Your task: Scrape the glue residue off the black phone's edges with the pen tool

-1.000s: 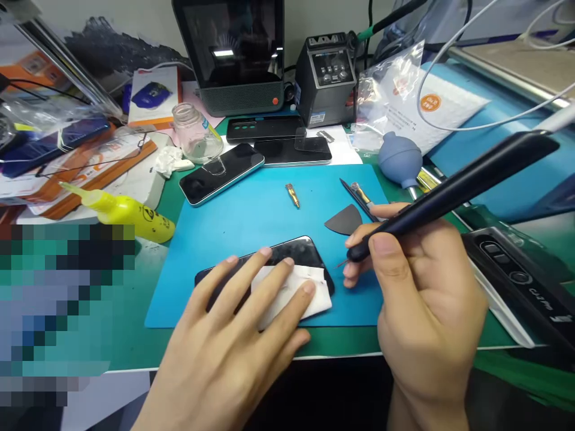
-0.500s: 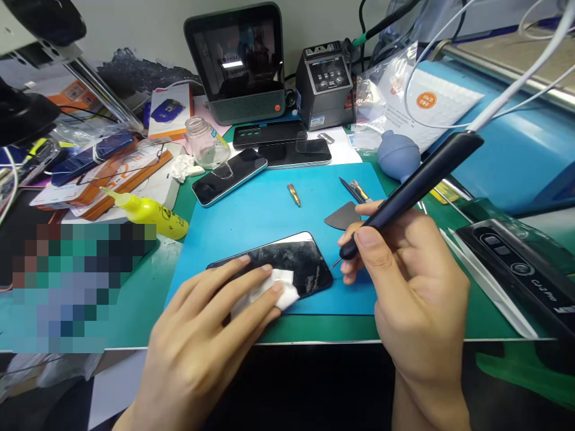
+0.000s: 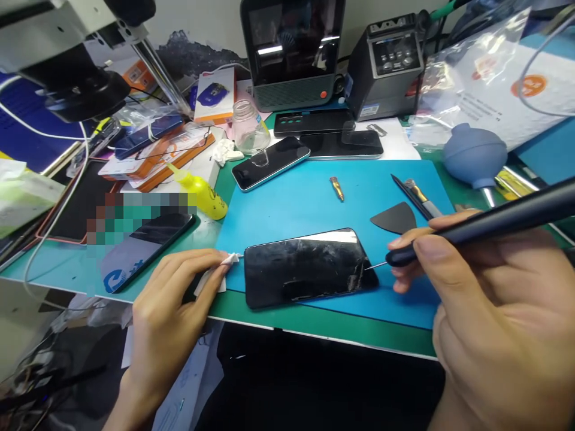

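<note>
Phone (image 3: 309, 266) uncovered, wipe (image 3: 215, 275) pulled left

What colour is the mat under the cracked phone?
Bright blue mat, clearest in the head view.

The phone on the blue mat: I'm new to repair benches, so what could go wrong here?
The tool tip in the right hand meets the phone at its cracked corner; a slip may spread the cracks. The left hand holds only a white wipe beside the phone, so the phone could slide.
</note>
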